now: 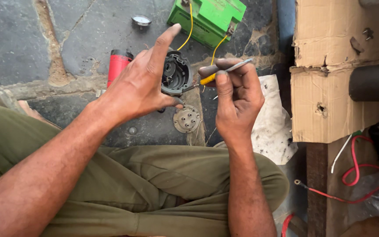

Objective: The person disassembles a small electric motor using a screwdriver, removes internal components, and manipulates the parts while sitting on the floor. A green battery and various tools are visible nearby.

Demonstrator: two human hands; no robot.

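1. My left hand [139,85] grips the round black housing [176,73], forefinger pointing up.
2. My right hand [237,96] pinches a yellow-handled tool [215,75], touching the housing's right side.
3. A metal disc [186,119] lies on the floor beneath.

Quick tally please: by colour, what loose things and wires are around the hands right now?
Green: 1, the box-shaped battery.
Red: 2, the cylinder and the red wire.
Yellow: 2, wires running from the battery.
Dark grey: 1, round housing in the left hand.
Metal: 2, round plate, small disc.
Total: 8.
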